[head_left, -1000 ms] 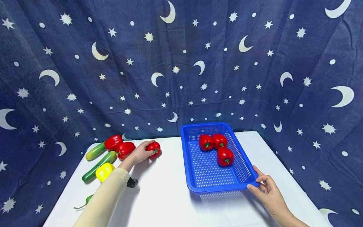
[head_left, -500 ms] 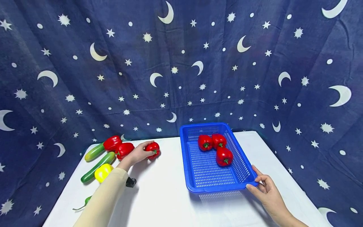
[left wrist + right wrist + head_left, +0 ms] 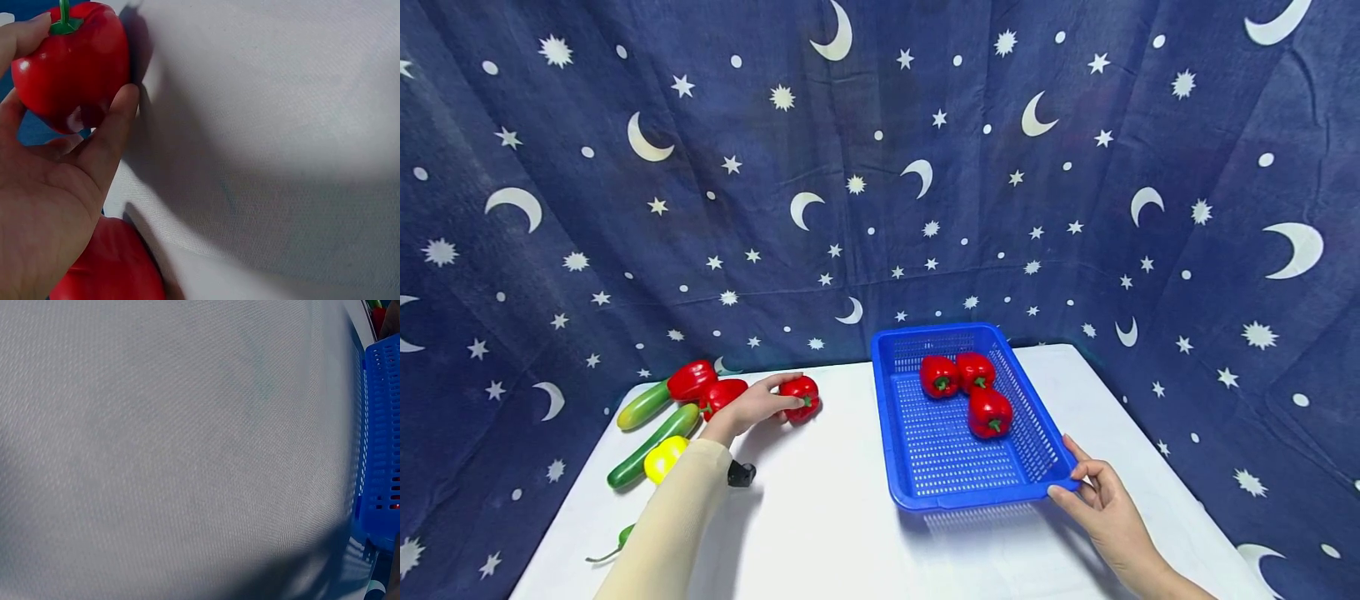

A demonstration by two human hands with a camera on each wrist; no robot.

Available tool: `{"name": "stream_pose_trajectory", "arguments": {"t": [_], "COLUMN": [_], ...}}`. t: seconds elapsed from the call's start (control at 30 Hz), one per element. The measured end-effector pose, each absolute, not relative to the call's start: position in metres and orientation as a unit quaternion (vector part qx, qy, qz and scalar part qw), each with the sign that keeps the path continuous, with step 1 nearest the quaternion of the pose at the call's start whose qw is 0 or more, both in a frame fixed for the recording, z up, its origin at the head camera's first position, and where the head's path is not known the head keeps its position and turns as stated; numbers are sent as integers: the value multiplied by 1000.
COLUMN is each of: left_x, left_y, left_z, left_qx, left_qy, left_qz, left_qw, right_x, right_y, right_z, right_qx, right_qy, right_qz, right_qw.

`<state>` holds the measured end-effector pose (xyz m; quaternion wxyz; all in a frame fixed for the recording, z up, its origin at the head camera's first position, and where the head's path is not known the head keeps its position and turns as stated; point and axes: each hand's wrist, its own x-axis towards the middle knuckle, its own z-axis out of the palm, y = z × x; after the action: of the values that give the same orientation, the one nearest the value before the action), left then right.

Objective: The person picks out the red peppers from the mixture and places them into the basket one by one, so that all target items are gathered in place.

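Observation:
My left hand (image 3: pixel 758 407) grips a red bell pepper (image 3: pixel 801 396) on the white table (image 3: pixel 827 525); the left wrist view shows the fingers curled round this pepper (image 3: pixel 72 65), with a second red pepper (image 3: pixel 109 265) just below the palm. My right hand (image 3: pixel 1093 492) holds the near right corner of a blue plastic basket (image 3: pixel 925 497), whose edge (image 3: pixel 381 444) shows in the right wrist view. Three red peppers (image 3: pixel 968 387) lie in the far half of the basket.
At the table's left lie two more red peppers (image 3: pixel 707 385), two green cucumbers (image 3: pixel 651 432), a yellow pepper (image 3: pixel 664 458) and a green chili (image 3: pixel 613 542). A dark blue cloth with moons and stars (image 3: pixel 880 167) hangs behind and at both sides.
The view has drifted slightly left. My left hand stays on the red pepper and my right hand stays on the basket corner; nothing else has moved.

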<state>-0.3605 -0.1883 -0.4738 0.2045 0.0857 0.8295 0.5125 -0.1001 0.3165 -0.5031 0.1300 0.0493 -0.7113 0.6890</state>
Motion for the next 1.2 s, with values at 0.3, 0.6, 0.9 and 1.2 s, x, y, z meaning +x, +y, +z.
{"name": "stream_pose_trajectory", "arguments": {"t": [0.3, 0.6, 0.9, 1.2], "left_x": [-364, -361, -359, -353], "left_y": [-188, -190, -186, -181], "left_z": [-477, -475, -463, -442], "left_qx": [67, 61, 96, 111], "left_qy": [821, 828, 790, 769], "left_qz": [529, 526, 582, 608], "left_qw": [202, 183, 167, 162], "right_x": [-100, -99, -100, -100], "right_y": [316, 315, 316, 315], "right_z": [-501, -500, -503, -502], "right_qx": [46, 38, 46, 53], "right_qy": [-709, -712, -705, -702], "right_qz": [692, 691, 696, 699], "right_qw": [126, 119, 128, 128]}}
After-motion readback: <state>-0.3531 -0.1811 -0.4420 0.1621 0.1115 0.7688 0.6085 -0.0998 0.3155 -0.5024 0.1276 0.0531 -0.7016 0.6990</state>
